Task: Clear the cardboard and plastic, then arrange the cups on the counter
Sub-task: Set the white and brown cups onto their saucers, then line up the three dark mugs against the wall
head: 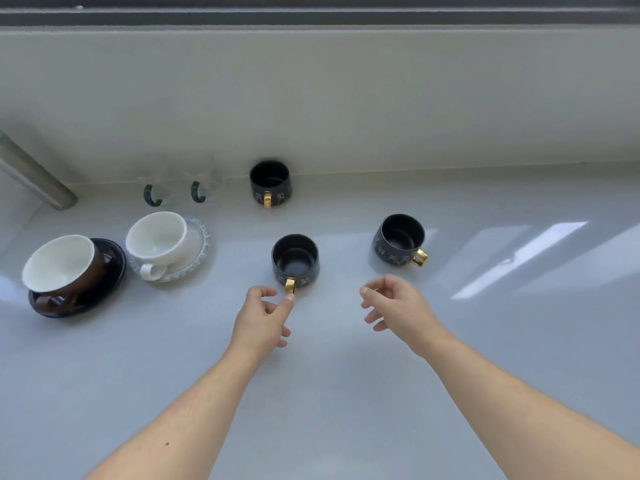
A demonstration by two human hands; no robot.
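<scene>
Three dark cups sit on the table: middle cup [295, 259] at centre, one [270, 183] above it by the wall, one [401, 242] to the right. Glazed, hard, breakable, probably slippery; take them by the gold handle. Left hand [265, 315] touches the middle cup's handle, fingers loosely apart; right hand [398, 306] hovers open, empty.

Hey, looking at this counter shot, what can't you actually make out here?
- Two glass cups, head view: clear bodies blur into the wall; only green handles show.
- Left hand at the middle dark cup: contact with the gold handle unclear, fingers overlap it.
- Metal bar: cut off by the left edge.
- Cup drawings: too small.
</scene>
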